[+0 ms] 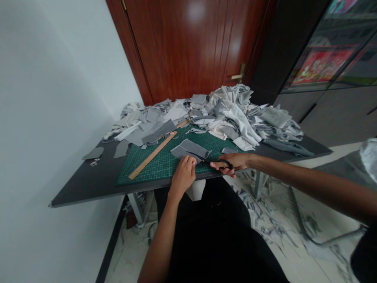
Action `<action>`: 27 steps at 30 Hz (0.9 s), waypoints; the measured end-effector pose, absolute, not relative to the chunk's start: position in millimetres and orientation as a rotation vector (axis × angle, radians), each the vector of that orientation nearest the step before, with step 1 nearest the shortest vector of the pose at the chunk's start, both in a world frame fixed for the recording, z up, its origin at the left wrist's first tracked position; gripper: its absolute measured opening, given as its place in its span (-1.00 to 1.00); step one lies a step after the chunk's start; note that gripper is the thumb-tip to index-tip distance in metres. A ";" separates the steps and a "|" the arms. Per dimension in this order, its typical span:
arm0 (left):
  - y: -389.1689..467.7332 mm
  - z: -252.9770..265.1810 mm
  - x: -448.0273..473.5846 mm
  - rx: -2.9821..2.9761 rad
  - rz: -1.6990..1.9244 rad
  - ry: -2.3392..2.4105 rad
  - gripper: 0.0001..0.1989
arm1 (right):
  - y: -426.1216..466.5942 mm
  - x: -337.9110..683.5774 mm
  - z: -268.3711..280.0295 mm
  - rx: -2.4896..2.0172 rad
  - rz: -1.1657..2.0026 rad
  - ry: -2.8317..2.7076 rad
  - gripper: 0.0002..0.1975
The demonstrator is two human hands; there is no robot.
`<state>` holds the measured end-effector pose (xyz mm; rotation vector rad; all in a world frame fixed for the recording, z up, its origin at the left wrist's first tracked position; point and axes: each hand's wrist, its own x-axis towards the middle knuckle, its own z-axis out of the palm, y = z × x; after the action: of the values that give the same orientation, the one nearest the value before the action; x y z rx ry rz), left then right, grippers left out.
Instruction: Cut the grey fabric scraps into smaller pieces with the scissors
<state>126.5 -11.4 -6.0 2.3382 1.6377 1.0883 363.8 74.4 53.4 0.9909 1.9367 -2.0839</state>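
A piece of grey fabric (191, 147) lies near the front edge of the green cutting mat (159, 167). My left hand (185, 171) pinches its near edge, with the fingertips closed together. In my right hand (231, 162) is a pair of black-handled scissors (225, 160), my fingers wrapped through the handles. The blades point left and reach over the fabric, close to my left fingers. Whether the blades are apart is too small to tell. A small dark grey scrap (229, 150) rests on the mat just beyond my right hand.
A wooden ruler (153, 155) lies slantwise on the mat's left side. Heaped grey and white cloth (232, 112) covers the back of the dark table (85, 184). Offcuts (271, 228) litter the floor at right, beside a chair (300, 212). A brown door (188, 51) stands behind.
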 end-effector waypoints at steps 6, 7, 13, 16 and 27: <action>-12.0 -5.4 126.7 2.331 1.097 1.632 -0.80 | 75.9 364.7 42.9 1.022 -2.065 1.955 -0.22; -12.1 -5.2 126.7 2.328 1.096 1.633 -0.80 | 75.8 364.8 40.6 1.015 -2.075 1.957 -0.21; -12.9 -4.4 127.1 2.309 1.085 1.643 -0.80 | 74.0 364.8 42.5 0.930 -2.165 1.848 -0.17; -13.1 -4.0 127.3 2.308 1.083 1.634 -0.80 | 75.0 362.3 46.8 0.961 -2.153 1.828 -0.15; -13.6 -3.6 125.5 2.326 1.143 1.521 -0.79 | 91.6 341.0 46.5 1.015 -2.097 1.843 -0.11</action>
<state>125.5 -13.6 -3.6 2.3262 1.5205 1.1432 341.0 91.6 46.5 1.0151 1.8426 -2.0965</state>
